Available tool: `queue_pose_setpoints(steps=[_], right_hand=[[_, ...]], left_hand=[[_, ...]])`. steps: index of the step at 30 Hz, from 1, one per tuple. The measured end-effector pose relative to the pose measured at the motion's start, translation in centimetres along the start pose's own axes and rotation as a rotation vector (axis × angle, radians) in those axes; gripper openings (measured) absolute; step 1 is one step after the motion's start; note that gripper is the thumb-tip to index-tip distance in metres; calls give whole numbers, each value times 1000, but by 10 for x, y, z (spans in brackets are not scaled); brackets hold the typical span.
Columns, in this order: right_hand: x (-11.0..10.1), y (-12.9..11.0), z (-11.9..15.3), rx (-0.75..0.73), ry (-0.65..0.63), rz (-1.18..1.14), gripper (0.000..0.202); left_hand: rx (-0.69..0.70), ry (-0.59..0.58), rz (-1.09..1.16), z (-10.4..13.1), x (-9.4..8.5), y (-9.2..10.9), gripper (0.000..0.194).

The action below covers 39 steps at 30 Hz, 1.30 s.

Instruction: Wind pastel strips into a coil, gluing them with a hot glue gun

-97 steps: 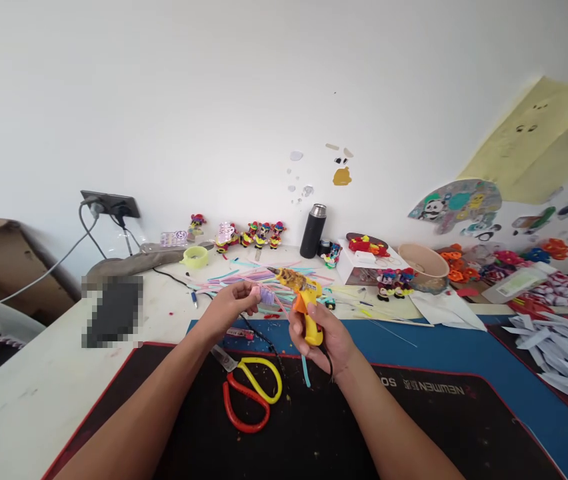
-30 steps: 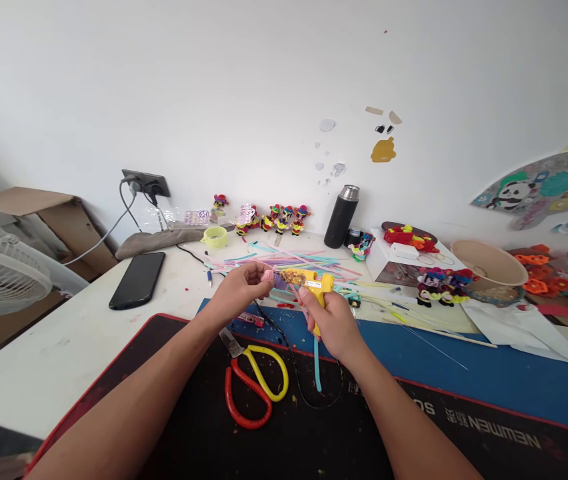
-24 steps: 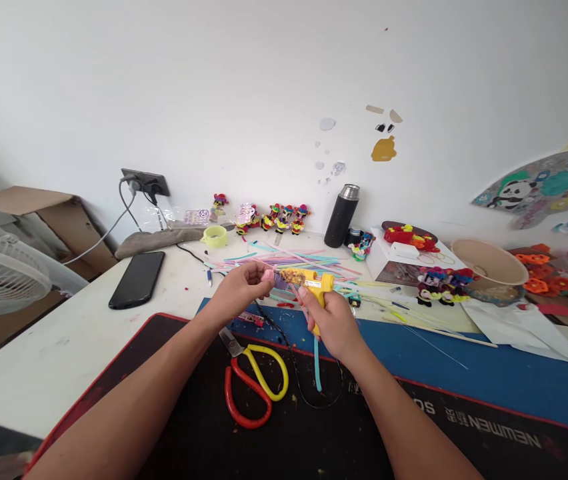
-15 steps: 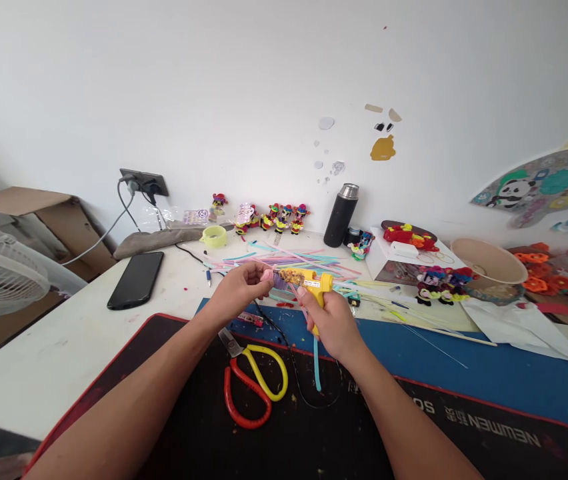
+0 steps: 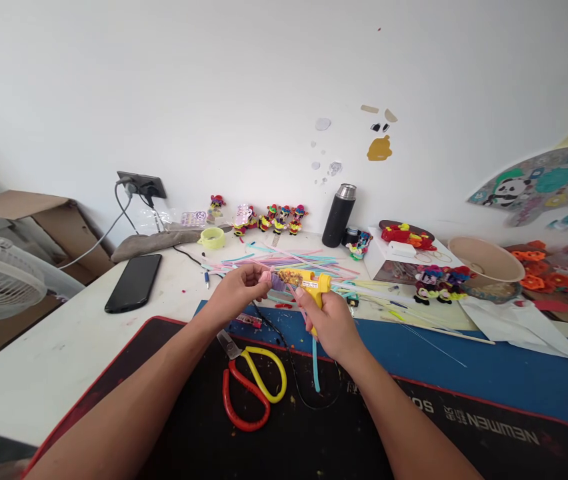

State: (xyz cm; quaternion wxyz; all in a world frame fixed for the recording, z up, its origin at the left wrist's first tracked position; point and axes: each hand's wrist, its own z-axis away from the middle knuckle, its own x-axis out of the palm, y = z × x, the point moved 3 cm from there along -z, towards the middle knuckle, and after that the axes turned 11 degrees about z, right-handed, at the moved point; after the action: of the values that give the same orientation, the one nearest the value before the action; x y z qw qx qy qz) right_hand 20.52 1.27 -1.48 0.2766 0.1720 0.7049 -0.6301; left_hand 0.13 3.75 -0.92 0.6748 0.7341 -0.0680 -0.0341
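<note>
A yellow hot glue gun (image 5: 320, 283) is gripped in my right hand (image 5: 334, 323), its nozzle pointing left. A pink and purple fuzzy piece (image 5: 267, 277), seemingly of pipe cleaner, is pinched by the fingers of my left hand (image 5: 239, 290). The glue gun's nozzle end meets or nearly meets this piece; exact contact is hidden. From below my right hand a light-blue pipe cleaner (image 5: 316, 367) hangs over the mat. Scissors (image 5: 254, 383) with one red and one yellow handle lie below my hands.
Many pastel pipe cleaners (image 5: 304, 257) lie behind my hands. A black thermos (image 5: 339, 217), small figures (image 5: 284, 219) and a tape roll (image 5: 212, 238) stand along the wall. A phone (image 5: 134, 283) lies left, near a fan (image 5: 1, 277). The glue gun's black cord (image 5: 291, 360) loops over the mat (image 5: 189, 420).
The view has shifted slightly. My hands keep nearly the same pose, with the glue gun still held against or close to the fuzzy piece.
</note>
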Motion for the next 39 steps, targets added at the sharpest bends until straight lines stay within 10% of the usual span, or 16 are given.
queue_pose_setpoints(steps=[39], right_hand=[[-4,-6,2,9,13,51,61]], left_hand=[[-28,-8,-18,0,1,1,43]])
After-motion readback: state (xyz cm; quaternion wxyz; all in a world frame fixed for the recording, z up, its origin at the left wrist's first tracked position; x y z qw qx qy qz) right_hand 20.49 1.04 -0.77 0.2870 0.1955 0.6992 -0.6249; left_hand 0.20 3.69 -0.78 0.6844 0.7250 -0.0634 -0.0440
